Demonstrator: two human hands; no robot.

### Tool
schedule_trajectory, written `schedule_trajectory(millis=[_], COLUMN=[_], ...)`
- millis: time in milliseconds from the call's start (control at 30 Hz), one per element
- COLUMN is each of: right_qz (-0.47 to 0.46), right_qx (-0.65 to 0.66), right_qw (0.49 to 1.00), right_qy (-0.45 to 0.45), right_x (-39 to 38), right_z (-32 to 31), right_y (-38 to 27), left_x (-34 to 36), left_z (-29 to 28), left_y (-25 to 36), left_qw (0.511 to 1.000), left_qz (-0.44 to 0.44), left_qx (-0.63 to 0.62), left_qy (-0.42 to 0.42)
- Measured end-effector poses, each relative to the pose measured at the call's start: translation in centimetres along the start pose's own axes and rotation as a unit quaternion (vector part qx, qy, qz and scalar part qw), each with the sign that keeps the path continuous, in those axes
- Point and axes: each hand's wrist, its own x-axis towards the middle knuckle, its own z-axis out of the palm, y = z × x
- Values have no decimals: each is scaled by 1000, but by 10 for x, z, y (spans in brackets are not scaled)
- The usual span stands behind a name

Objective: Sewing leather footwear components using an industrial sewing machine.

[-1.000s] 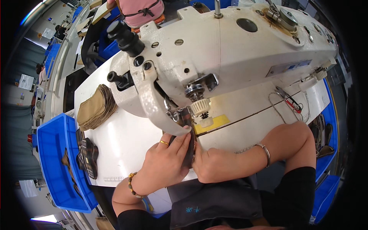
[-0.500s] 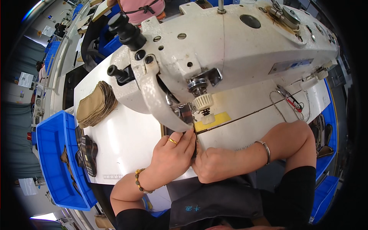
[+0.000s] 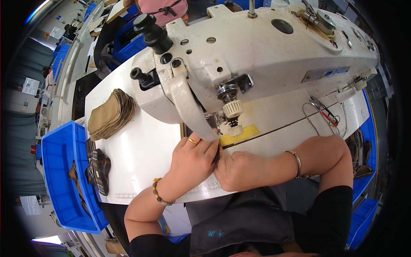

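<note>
A white industrial sewing machine (image 3: 265,51) stands over a dark plaid fabric piece (image 3: 217,158) at the needle area, much of it hidden by my hands and the machine's curved front arm. My left hand (image 3: 192,158), wearing a gold ring, lies on that piece with fingers stretched toward the needle, tips just below the curved arm. Close beside it, my right hand (image 3: 233,171) has curled fingers gripping the piece's right edge, its fingertips partly hidden. A yellow strip (image 3: 244,133) is on the machine bed to the right of the needle.
Stacked tan pieces (image 3: 107,115) and plaid pieces (image 3: 100,171) lie left on the white table (image 3: 145,141), beside a blue bin (image 3: 60,184). Red-handled snips (image 3: 327,115) rest right. Another blue bin (image 3: 366,124) holds pieces. A co-worker in pink (image 3: 162,8) is behind the machine.
Both my hands have edged forward, toward the needle area, with the fabric, less of which shows between them now. The view has shifted slightly, too.
</note>
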Motion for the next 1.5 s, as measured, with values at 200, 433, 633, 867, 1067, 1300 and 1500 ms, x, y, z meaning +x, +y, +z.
schedule_trajectory(millis=[200, 433, 633, 867, 1067, 1300, 1500], right_qz=[5, 10, -20, -51, -26, 16, 48], right_qx=[-127, -94, -120, -102, -97, -88, -50], right_qw=[992, 994, 993, 992, 995, 995, 997], right_qy=[9, -46, 8, -46, -21, 37, 17], right_x=[3, 0, 1, 2, 0, 3, 6], right_z=[8, 6, -3, -12, -5, 12, 14], right_y=[19, 24, 15, 8, 4, 15, 26], left_x=[10, 4, -7, -2, -2, 9, 14], left_z=[10, -4, -5, 9, 13, 18, 20], left_y=[-18, -3, 5, 3, 3, -13, -23], left_qw=[998, 996, 995, 995, 996, 995, 992], left_qz=[-13, -75, -40, -4, -12, -13, -40], left_qx=[-14, -36, 47, 25, 0, -1, -2], left_qy=[59, 34, 74, 92, 92, 103, 122])
